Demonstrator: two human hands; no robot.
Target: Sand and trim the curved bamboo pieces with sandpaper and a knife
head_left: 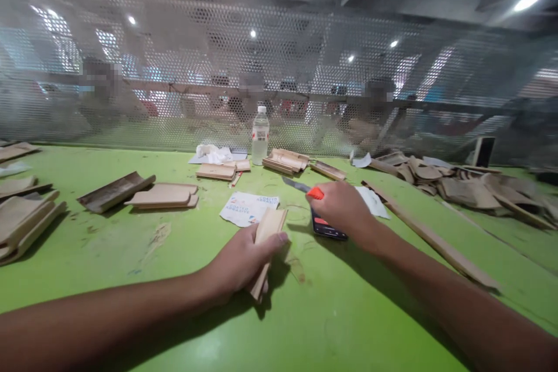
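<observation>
My left hand is closed around a pale bamboo piece, held tilted above the green table. In my right hand is a knife with an orange handle, its dark blade pointing left and away from me. Blade and bamboo are apart. Just under my right hand lies a dark phone, partly covered by the hand. A sheet of sandpaper, printed side up, rests beyond the bamboo piece. Part of the bamboo is hidden by my left fingers.
A water bottle stands at the back before a perforated screen. Bamboo pieces lie at left, with a heap of bamboo scraps at right. A long bamboo strip lies beside my right forearm. People are dimly visible behind the screen.
</observation>
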